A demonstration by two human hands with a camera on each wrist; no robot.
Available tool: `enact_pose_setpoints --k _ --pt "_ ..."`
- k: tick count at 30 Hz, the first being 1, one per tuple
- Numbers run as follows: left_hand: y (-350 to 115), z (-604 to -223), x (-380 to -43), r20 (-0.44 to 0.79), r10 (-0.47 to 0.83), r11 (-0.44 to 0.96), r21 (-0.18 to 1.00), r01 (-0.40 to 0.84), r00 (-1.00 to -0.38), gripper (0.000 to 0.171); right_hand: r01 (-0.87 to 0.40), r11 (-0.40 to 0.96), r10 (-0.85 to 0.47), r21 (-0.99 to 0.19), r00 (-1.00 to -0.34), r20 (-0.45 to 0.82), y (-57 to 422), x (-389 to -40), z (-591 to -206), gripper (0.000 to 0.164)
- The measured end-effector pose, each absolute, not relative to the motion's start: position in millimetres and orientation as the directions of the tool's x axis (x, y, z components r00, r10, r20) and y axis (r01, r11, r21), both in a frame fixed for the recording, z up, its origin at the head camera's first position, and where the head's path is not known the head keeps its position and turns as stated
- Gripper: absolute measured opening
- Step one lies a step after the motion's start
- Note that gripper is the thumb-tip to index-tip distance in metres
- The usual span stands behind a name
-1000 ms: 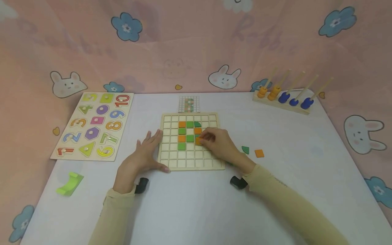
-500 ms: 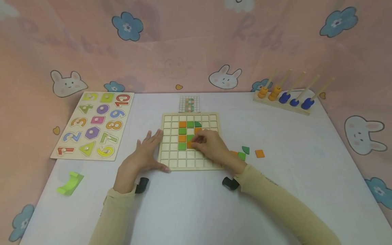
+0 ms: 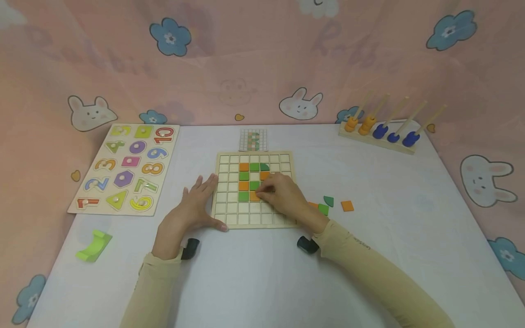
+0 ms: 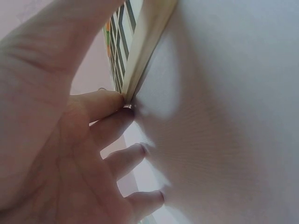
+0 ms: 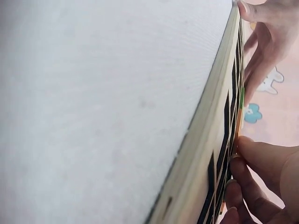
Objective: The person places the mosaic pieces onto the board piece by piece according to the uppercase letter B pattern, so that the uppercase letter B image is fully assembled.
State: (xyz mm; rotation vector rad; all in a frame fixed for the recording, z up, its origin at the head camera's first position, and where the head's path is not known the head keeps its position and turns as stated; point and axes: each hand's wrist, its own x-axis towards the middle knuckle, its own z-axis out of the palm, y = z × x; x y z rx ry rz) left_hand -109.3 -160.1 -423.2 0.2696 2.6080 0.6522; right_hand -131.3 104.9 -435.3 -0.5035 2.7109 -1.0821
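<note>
Having moved left, your right hand (image 3: 280, 193) pinches an orange tile (image 3: 254, 196); your left hand (image 3: 190, 207) spreads at the board (image 3: 262, 226) edge, desk (image 3: 246, 273) extending nearer you, left wrist view adding its palm (image 4: 70, 172).

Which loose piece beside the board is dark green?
The curved piece, just beyond the light green piece; the other loose pieces showing are light green or orange.

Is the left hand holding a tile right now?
No, the left hand is spread, touching the left edge of the grid board.
</note>
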Motion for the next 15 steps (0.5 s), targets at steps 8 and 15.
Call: enact_pose_setpoints --k 8,15 --pt "-159.9 -421.4 -107.9 -0.365 0.284 0.871 0.485 0.079 -0.887 0.143 -0.248 0.684 -0.373 -0.687 -0.927 -0.037 124.2 -128.5 -435.9 0.009" --pt "-159.2 -421.4 -108.0 -0.364 0.28 0.871 0.486 0.075 -0.888 0.143 -0.238 0.647 -0.393 -0.724 -0.918 -0.051 154.1 -125.5 -434.5 0.014"
